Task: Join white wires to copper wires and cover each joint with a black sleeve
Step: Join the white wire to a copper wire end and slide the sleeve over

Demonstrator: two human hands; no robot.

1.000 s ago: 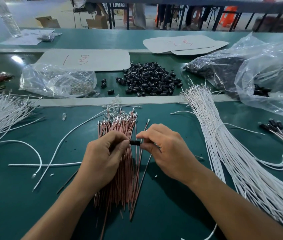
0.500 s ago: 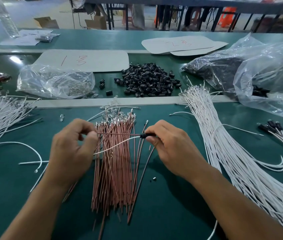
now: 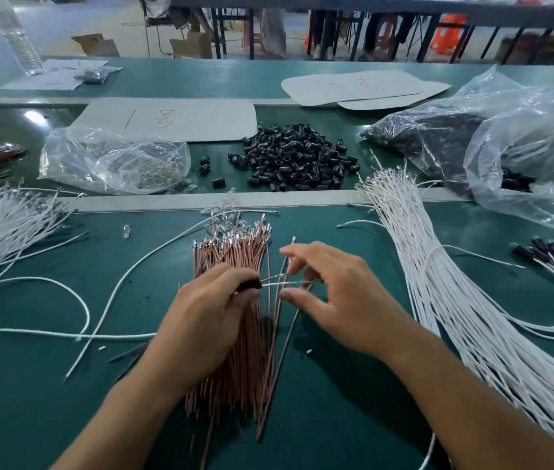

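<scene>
Black sleeve (image 3: 248, 286) is pinched between the thumb and fingers of your left hand (image 3: 207, 320), just above the copper wire bundle (image 3: 234, 252) at the middle of the green table (image 3: 319, 418). From its right mouth the joined wires (image 3: 284, 283) run roughly level, left to right, into your right hand (image 3: 336, 296), the nearer hand to their free length. Your right fingers are loosely spread around them; blur hides whether they actually pinch, so I cannot tell. Any pull should follow that left-right axis.
</scene>
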